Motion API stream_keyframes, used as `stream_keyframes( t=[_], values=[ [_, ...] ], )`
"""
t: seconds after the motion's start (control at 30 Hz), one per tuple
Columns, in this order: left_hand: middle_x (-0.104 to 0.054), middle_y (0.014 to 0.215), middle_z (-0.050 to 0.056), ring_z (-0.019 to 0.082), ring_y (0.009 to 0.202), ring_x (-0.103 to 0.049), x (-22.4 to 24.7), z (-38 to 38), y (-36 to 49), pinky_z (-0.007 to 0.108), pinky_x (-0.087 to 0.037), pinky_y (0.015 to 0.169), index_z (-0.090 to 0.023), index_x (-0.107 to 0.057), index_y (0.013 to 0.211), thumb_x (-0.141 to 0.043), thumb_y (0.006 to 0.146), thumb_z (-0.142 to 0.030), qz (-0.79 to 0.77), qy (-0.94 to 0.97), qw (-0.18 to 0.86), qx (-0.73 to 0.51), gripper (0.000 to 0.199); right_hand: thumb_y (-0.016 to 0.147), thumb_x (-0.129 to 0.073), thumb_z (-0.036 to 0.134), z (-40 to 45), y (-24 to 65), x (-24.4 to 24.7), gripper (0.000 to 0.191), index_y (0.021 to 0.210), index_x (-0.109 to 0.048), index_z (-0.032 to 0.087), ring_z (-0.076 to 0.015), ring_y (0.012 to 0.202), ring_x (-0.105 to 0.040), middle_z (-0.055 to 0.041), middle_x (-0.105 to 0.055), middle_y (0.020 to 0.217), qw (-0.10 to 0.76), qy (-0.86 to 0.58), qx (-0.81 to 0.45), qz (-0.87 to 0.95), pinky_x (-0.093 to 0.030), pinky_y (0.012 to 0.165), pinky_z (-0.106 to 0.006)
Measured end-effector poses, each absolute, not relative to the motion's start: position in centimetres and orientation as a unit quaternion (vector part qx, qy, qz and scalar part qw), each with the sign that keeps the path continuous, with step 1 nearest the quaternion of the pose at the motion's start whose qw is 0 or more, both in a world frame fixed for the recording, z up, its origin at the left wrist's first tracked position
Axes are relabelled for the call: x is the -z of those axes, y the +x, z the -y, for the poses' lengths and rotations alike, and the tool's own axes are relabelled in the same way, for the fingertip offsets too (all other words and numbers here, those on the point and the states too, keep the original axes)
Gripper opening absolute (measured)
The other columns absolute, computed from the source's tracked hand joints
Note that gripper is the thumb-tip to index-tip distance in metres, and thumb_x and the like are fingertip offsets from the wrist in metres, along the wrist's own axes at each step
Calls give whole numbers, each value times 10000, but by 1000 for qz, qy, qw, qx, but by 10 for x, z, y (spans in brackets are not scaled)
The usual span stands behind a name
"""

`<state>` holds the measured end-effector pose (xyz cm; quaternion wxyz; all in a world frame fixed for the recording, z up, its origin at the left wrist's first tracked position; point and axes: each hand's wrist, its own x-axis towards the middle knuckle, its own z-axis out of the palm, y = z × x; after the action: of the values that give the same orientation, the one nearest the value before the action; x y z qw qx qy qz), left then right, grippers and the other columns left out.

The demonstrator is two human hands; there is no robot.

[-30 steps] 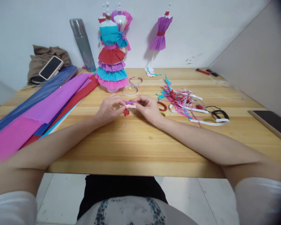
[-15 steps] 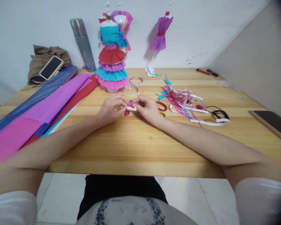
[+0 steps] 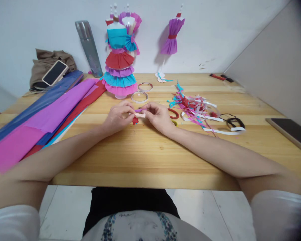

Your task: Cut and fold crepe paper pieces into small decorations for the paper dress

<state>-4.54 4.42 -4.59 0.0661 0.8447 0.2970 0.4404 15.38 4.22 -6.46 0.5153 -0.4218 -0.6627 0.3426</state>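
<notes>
My left hand and my right hand meet over the middle of the wooden table. Between their closed fingertips they pinch a small pale pink strip, one end in each hand. A purple piece shows just behind the strip, between the hands. Below my left fingertips is a small red piece; whether it hangs or lies on the table I cannot tell. Red-handled scissors lie partly hidden behind my right hand.
Small dress forms in crepe paper stand at the back, another in purple to their right. Tape rolls, paper scraps and black cord lie beyond my hands. Crepe sheets, a bottle and a phone are left.
The pale strip and my left fingertips have shifted very slightly, and the red piece looks a little higher. Both hands keep their pinch.
</notes>
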Motion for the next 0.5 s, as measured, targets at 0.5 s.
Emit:
stream_keyframes(
  t=[0.5],
  values=[
    [-721, 855, 43, 160, 798, -676, 51, -52, -49, 298, -549, 724, -205, -715, 773, -631, 863, -194, -301, 840, 61, -448, 124, 765, -699, 321, -47, 154, 64, 112, 807, -677, 218, -148, 581, -590, 10, -667, 658, 537, -408, -391, 626, -500, 600, -314]
  ],
)
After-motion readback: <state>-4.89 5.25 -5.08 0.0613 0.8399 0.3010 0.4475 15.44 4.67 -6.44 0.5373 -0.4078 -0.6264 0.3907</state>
